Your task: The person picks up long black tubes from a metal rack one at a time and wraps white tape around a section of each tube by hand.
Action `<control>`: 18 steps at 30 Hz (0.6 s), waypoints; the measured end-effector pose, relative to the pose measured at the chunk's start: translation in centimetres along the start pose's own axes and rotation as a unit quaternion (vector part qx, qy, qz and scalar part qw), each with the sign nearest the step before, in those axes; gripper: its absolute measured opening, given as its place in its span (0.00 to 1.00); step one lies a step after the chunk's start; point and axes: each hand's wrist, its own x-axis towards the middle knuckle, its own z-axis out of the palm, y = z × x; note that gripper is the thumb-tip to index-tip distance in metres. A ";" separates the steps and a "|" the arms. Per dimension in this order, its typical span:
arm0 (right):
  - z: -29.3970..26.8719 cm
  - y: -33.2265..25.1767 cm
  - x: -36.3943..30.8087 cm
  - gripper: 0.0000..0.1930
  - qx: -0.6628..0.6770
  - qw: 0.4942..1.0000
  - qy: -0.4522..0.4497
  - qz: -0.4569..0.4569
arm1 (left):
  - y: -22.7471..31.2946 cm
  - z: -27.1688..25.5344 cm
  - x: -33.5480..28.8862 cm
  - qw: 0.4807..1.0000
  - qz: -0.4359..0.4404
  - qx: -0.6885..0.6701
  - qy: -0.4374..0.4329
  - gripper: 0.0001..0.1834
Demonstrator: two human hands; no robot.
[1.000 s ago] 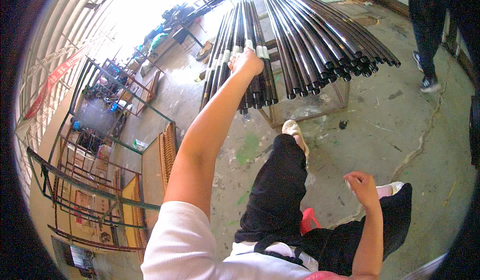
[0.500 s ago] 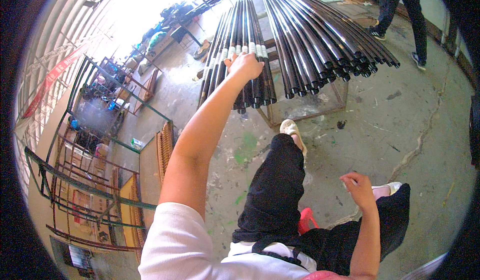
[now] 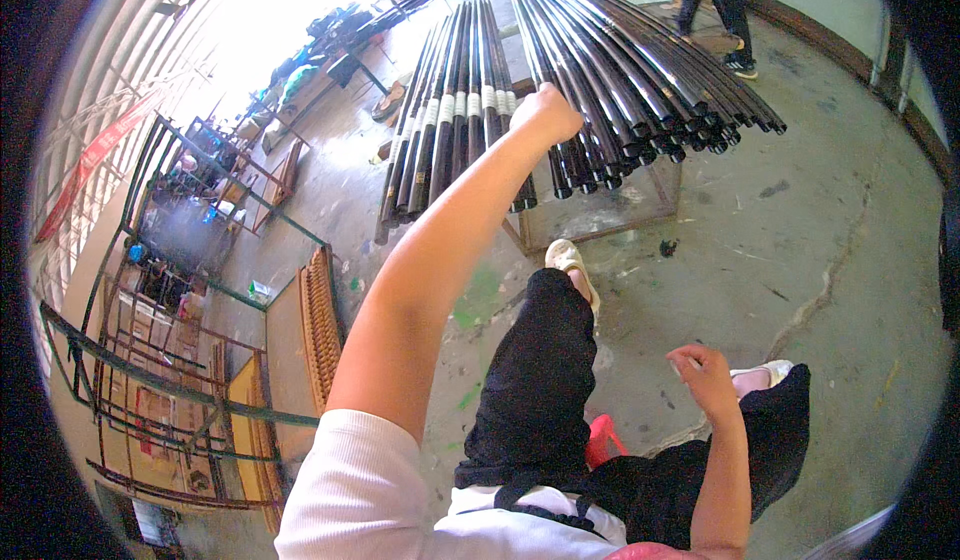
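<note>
My left hand [image 3: 548, 115] is closed, reaching out over the gap between two groups of long, dark, glossy poles. Its curled fingers hide whatever is in them. Left of it, several poles [image 3: 440, 155] carry pale bands partway along and lie side by side. On the right is a bigger fanned stack of similar poles [image 3: 640, 70], with the near ends piled over one another. My right hand [image 3: 705, 380] hangs over my right leg, fingers loosely curled in, with nothing seen in it.
A low metal frame [image 3: 605, 228] shows beneath the poles. Dark metal racks [image 3: 180, 385] and a wooden panel with a ridged edge [image 3: 318, 330] stand at the left. Another person's legs [image 3: 715, 10] are beyond the stack. Something red [image 3: 602, 440] shows between my legs.
My left hand has moved right, off the pale bands toward the fanned stack. Some banded poles now sit farther left. The other person has walked left and away. My right hand stays curled.
</note>
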 end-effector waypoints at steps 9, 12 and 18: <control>-0.4 -1.4 -0.3 0.12 -0.038 0.999 0.013 -0.010 | -1.4 1.9 3.1 0.993 -0.092 -0.076 0.000 0.40; -0.1 -1.1 -0.4 0.12 -0.021 0.998 0.033 -0.058 | -2.1 2.0 3.8 0.977 -0.114 -0.179 -0.033 0.24; -0.4 -1.0 -0.4 0.11 -0.039 0.999 0.022 0.002 | -1.9 3.2 4.1 0.970 -0.120 -0.210 -0.035 0.26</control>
